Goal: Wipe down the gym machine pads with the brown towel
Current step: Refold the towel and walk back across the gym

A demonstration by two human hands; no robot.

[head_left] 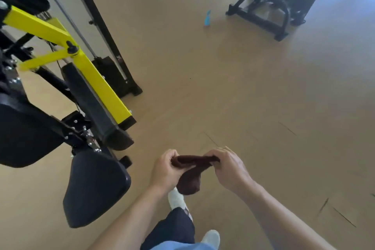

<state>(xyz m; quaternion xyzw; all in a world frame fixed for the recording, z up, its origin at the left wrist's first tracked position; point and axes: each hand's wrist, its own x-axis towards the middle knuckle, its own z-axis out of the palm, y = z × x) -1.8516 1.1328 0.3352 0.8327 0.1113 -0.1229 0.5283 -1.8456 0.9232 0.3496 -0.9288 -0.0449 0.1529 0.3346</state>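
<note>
Both hands (166, 170) (228, 168) gripping brown towel (190, 174), black machine pad (95, 186) left

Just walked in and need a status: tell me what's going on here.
A person stands on the gym floor holding a brown towel in front of them, the left hand and right hand each gripping an end of it. The black pads of the yellow-framed machine are just to their left, and the towel isn't touching them. A blue bottle stands on the floor farther off.

There is one dark brown cloth towel (189, 172), two bare hands, the left hand (165, 170) and the right hand (228, 168), two white shoes (176, 199), two gym machines (67, 79) and one small blue bottle (207, 18).
</note>
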